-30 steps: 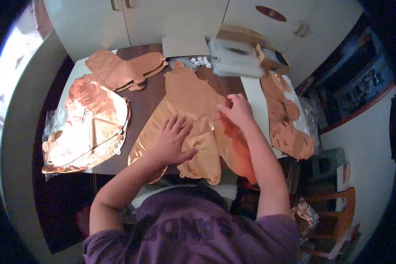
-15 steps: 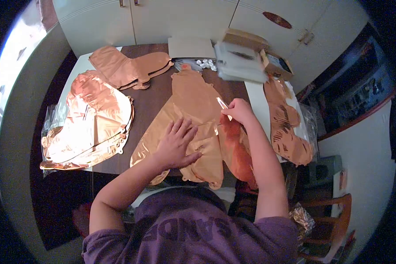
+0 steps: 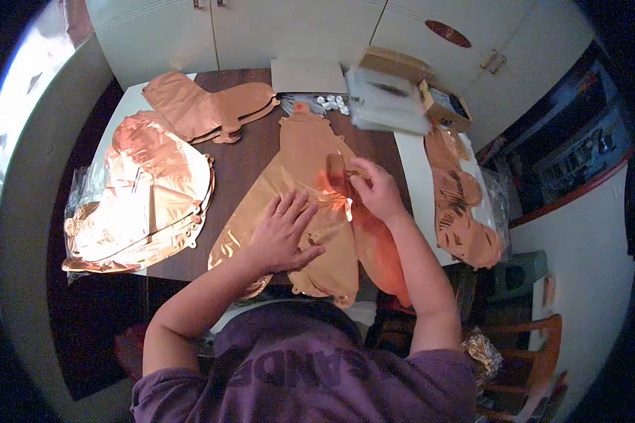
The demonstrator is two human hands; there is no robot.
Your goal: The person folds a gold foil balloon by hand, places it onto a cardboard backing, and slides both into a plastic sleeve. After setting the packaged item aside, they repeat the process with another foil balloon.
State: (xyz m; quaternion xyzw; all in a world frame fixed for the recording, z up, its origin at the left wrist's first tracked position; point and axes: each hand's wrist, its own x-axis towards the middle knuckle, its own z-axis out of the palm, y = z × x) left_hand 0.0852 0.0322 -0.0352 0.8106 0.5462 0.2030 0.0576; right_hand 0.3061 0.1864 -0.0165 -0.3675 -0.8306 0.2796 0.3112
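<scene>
Edge of that foil balloon (image 3: 375, 247) has flipped toward the spread left fingers (image 3: 304, 218), right fingers (image 3: 366, 166) pinching it; I'd press flat, fold gently.

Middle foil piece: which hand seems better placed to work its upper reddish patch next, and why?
Probably the right hand: it is curled close beside the upper reddish patch on the middle foil piece. The left hand is spread palm-down over the foil, a little farther away.

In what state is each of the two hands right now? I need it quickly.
Left hand: open, fingers spread over the foil, holding nothing.
Right hand: closed, thumb and fingers pinching the foil's edge.
</scene>
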